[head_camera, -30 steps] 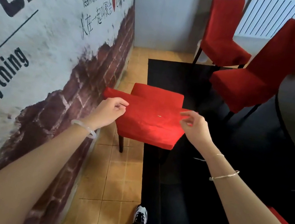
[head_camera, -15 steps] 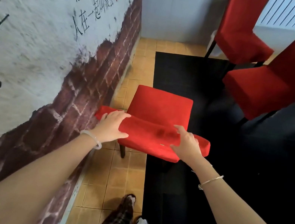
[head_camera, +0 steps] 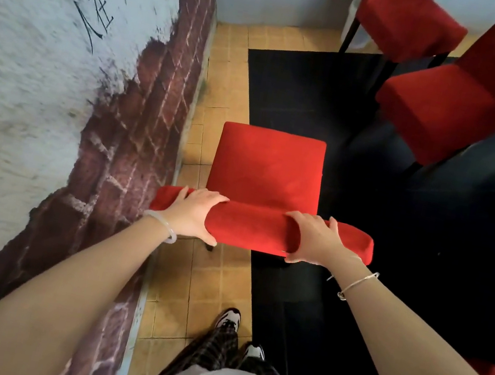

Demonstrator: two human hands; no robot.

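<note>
Wall mural [head_camera: 48, 53], far left of grip: printed brick, black lettering "Team is…" cut by frame edge, Chinese line "人在一起叫聚…" partly legible.
Left hand [head_camera: 193, 215]: pale bangle [head_camera: 163, 227] at wrist, fingers wrapped over backrest [head_camera: 252, 226] top, thumb on near face, clasping it.
Red upholstered chair [head_camera: 267, 167]: backrest between both hands, seat just beyond grip, standing across tile floor [head_camera: 213, 280] and black carpet [head_camera: 305, 98].
Right hand [head_camera: 316, 240]: thin silver bracelet [head_camera: 358, 284], same clasp on backrest.
Two more red chairs [head_camera: 435, 111], beyond and right of grip, well apart.

L hand [head_camera: 193, 215], R hand [head_camera: 316, 240] | grip red chair backrest [head_camera: 252, 229] | beside brick wall [head_camera: 138, 122]
</note>
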